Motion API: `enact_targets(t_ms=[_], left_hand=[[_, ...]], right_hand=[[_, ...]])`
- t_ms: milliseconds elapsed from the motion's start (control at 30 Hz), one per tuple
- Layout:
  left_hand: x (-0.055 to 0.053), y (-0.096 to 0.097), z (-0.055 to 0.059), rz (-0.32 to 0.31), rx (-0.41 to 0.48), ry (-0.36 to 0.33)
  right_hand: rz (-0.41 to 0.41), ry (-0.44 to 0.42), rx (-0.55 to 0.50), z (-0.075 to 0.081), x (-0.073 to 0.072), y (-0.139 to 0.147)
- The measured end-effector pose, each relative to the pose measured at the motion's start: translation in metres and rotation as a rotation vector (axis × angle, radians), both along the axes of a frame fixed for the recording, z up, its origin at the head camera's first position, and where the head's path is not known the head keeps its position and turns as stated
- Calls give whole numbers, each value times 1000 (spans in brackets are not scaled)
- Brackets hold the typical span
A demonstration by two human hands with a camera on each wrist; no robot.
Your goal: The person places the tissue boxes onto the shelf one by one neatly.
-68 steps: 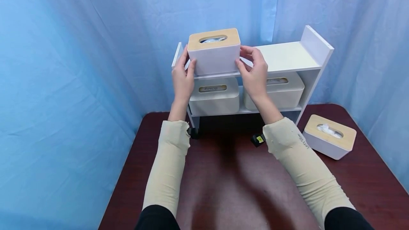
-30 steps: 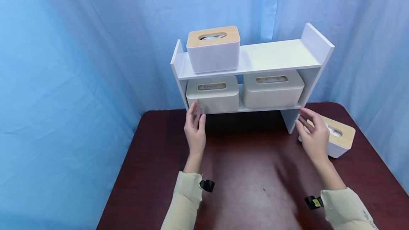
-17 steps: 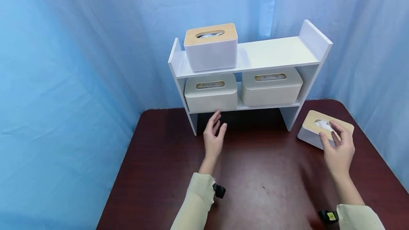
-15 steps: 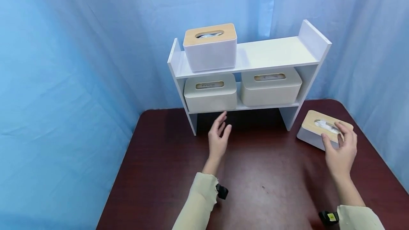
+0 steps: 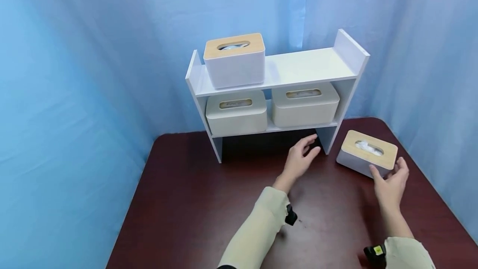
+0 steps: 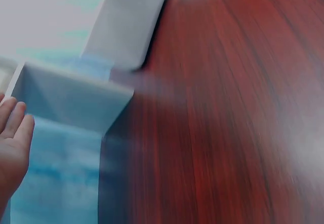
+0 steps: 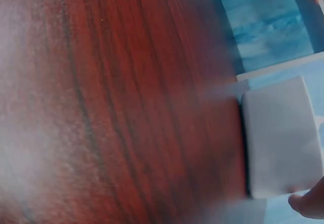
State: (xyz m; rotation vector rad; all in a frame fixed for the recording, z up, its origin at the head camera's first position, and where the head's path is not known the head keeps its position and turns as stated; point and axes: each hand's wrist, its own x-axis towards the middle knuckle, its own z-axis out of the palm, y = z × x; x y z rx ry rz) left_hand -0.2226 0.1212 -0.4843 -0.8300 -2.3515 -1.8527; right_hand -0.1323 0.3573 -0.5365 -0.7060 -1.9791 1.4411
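A white tissue box [image 5: 352, 164] with a wood lid and tissue in its slot rests on the table, right of the shelf. My right hand [image 5: 390, 186] is at its right front corner, thumb before the front face and fingers at the right end. In the right wrist view the thumb [image 7: 310, 204] is right by a corner of the box [image 7: 283, 138]. My left hand [image 5: 298, 159] is in front of the shelf's right leg, apart from the box, fingers extended and holding nothing. The left wrist view shows part of that hand [image 6: 10, 153].
A white two-tier shelf [image 5: 313, 65] stands at the back of the dark red table [image 5: 179, 202]. One wood-lidded tissue box [image 5: 239, 69] sits on its upper left; two cream tissue boxes [image 5: 237, 123] [image 5: 306, 113] fill the lower tier. Blue curtains [image 5: 74, 94] surround the table.
Both hands have let go of the wood-lidded box on the shelf's top and come down. The right hand has reached the box on the table; the left has swung right toward it.
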Motion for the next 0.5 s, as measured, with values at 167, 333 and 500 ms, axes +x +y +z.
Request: enact_targets(t_ms=[167,333,500], left_hand=[[-2,34,3,-44,-238,-13],[-5,57,0,-48,-420,-48],[-6,69,-6,-63,-490,-61]], right_hand=[[32,-121,-52,-8,-1,1],[7,-185,-40,-6,1,6],[-26,-199,-11,-7,5,14]])
